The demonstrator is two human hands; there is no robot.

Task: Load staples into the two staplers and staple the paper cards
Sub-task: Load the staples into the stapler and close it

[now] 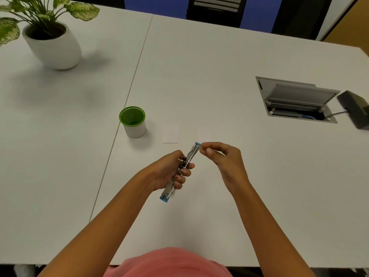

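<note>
Stapler (pixel 192 151) first: it is swung open into one long line and held above the table (pixel 199 226), with one blue-tipped end pointing back toward the person and the other pointing away. The left hand (pixel 173 172) grips it at the hinge, fingers curled round the metal, probably to keep both halves spread and steady so the channel stays exposed for loading. The right hand (pixel 225 158) sits just beside and a little beyond the left. Its thumb and forefinger (pixel 203 145) pinch at the far blue tip and its other fingers are loosely tucked. Whether a strip of staples sits in that pinch is too small to tell. Between the forearms and the near table edge the surface is bare, so the elbows have room to work. Just beyond the hands a white paper card (pixel 170 133) lies flat, in easy reach for stapling. Beyond and to the left of the left hand stands a green-rimmed cup (pixel 132 122), close to the seam between two tabletops. I cannot see a second stapler. Well beyond the right hand an open cable box (pixel 297 98) is sunk into the table, beside a black device (pixel 355 108). Far off to the left is a potted plant (pixel 54 48).
</note>
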